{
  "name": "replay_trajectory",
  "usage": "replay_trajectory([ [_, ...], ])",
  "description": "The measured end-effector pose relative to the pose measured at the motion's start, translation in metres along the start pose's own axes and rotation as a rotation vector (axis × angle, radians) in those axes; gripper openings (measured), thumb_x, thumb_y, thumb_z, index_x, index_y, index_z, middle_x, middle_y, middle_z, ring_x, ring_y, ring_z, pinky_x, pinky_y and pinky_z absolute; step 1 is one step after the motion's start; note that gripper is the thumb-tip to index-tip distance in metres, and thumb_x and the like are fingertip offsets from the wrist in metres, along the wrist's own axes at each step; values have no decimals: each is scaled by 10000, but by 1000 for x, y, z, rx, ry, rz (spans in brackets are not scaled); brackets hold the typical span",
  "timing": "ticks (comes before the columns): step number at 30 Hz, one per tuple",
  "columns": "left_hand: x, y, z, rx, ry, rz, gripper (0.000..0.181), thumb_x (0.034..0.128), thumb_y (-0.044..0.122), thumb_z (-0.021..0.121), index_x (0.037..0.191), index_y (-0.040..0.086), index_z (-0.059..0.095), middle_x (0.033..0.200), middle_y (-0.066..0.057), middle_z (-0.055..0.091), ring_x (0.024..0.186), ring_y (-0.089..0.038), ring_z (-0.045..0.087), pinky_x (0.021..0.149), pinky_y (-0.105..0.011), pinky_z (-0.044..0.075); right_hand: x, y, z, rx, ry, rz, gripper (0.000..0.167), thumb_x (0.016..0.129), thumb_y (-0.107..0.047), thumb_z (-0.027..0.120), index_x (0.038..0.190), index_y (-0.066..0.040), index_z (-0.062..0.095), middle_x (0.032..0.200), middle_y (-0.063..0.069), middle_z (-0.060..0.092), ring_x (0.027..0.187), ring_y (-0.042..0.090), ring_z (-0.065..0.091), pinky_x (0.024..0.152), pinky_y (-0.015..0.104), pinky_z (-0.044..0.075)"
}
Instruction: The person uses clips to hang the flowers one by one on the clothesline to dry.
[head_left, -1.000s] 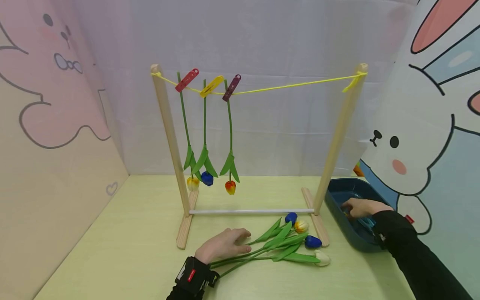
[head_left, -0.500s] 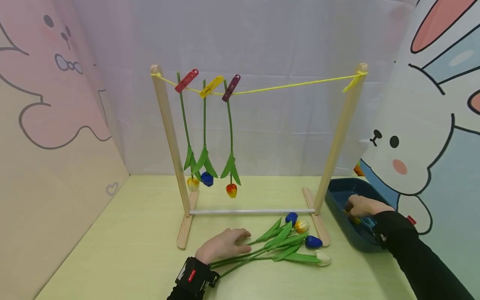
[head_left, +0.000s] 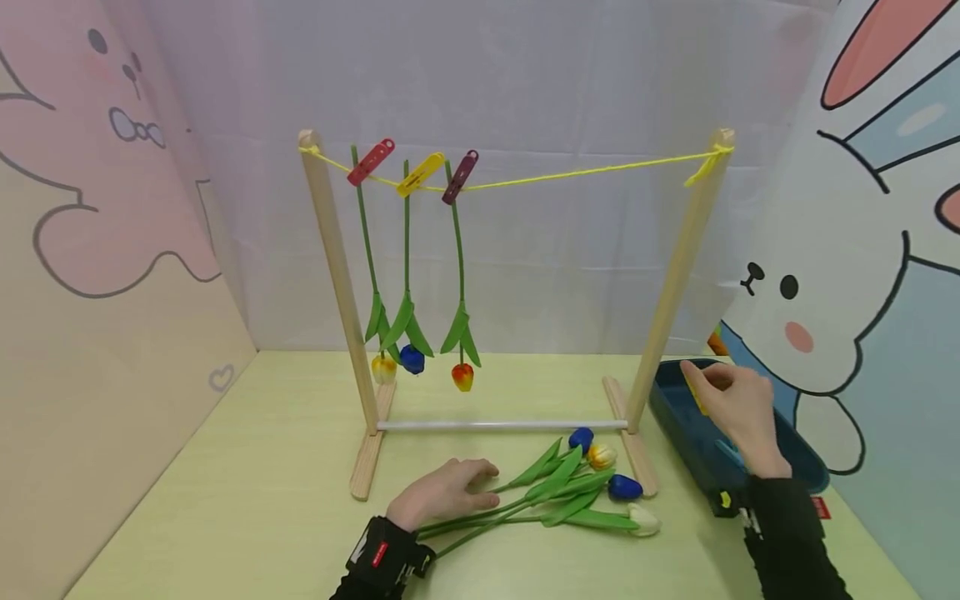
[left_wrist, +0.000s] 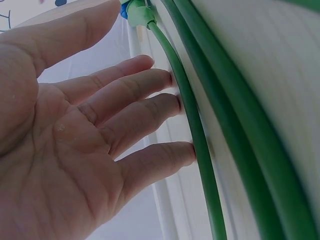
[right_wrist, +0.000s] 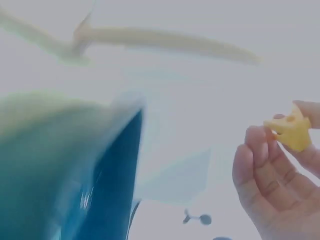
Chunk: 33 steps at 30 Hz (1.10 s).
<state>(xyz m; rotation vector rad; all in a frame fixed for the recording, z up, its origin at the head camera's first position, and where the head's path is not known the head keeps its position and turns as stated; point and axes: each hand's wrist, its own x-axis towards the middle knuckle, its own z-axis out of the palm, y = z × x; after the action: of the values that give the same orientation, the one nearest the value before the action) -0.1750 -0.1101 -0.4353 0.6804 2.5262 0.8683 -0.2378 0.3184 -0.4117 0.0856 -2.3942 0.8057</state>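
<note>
My right hand is raised over the blue bin and pinches a yellow clothespin between thumb and fingers. Low on the table, my left hand lies with relaxed fingers beside the green stems of several artificial tulips. The left wrist view has its fingertips next to one stem, not curled round it; whether they touch it I cannot tell. Blue, yellow-white and white blooms point right. On the yellow string, red, yellow and dark purple clothespins hold three upside-down tulips.
Two wooden posts, left and right, carry the string. A white rod joins their feet low down, behind the loose tulips. Printed rabbit panels stand on both sides, with a pale cloth behind.
My right hand has risen out of the bin, its wrist swinging upright, with the yellow clothespin in its fingers. The left hand and the loose tulips have stayed put.
</note>
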Motion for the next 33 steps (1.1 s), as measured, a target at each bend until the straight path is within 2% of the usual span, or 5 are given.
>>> replay_trajectory([
  [6, 0, 0, 0, 0, 0, 13, 454, 977, 325, 663, 1350, 72, 607, 1358, -109, 649, 1325, -382, 545, 1070, -570, 465, -19, -81, -7, 228, -39, 135, 290, 970, -308, 688, 940, -26, 748, 667, -133, 648, 583, 25, 558, 580, 191, 448],
  [9, 1, 0, 1, -2, 0, 8, 456, 976, 330, 664, 1351, 78, 606, 1360, -109, 648, 1326, -392, 540, 1069, -582, 461, -23, -84, -1, 403, -114, 170, 278, 1002, -230, 643, 1104, 26, 682, 689, -210, 622, 591, 43, 632, 578, 184, 518],
  [16, 2, -1, 2, 0, 1, 8, 462, 975, 334, 665, 1352, 76, 602, 1359, -113, 648, 1318, -392, 548, 1067, -579, 465, -28, -83, 5, 657, -270, 325, 512, 1093, -330, 405, 1419, 62, 454, 853, -101, 548, 647, 68, 584, 645, 162, 531],
  [25, 0, -3, 4, 27, 10, 13, 452, 967, 346, 674, 1333, 87, 618, 1332, -94, 666, 1293, -388, 564, 1049, -562, 481, -28, -83, 6, 911, -342, 481, 615, 1051, -540, 279, 1263, -2, 488, 825, -60, 483, 659, 64, 428, 600, 192, 400],
  [33, 0, -4, 4, 11, 19, 34, 353, 957, 300, 693, 1232, 81, 665, 1283, -76, 691, 1255, -355, 588, 1041, -526, 490, -26, -80, 7, 944, -345, 494, 563, 1053, -523, 335, 1212, -16, 520, 749, -75, 511, 651, 67, 425, 581, 190, 399],
])
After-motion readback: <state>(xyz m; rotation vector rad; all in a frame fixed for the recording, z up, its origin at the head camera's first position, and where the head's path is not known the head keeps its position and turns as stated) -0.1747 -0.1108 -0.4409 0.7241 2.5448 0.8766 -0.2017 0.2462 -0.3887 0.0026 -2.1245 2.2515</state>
